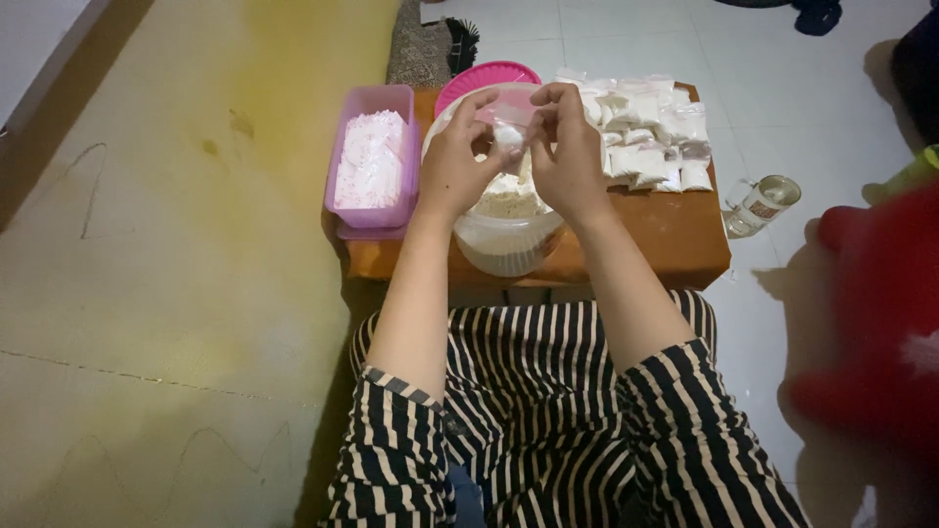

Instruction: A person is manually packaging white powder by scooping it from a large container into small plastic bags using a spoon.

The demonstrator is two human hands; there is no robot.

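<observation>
White floor tiles (pixel 782 59) lay to the right and a yellowish mat (pixel 176 244) to the left of a low wooden desk (pixel 675 235). On the desk stood a large clear tub (pixel 504 244) of pale powder, and right above it both hands met. The left hand (pixel 455 161) and the right hand (pixel 567 147) each had thumb and fingers pressed together, pinching the top of a small clear bag (pixel 509 132) that hung between them, just over the powder. The bag held a little white stuff, and the fingers hid its upper edge. A pink lid (pixel 486 78) showed behind the tub. Just left of the left hand sat a purple box (pixel 372 103) filled with thin plastic bags. Just right of the right hand lay a pile of filled white packets (pixel 650 132), touching one another. A glass jar (pixel 763 203) lay on its side on the tiles beside the desk. Striped sleeves (pixel 675 411) covered the arms from the elbows back.
</observation>
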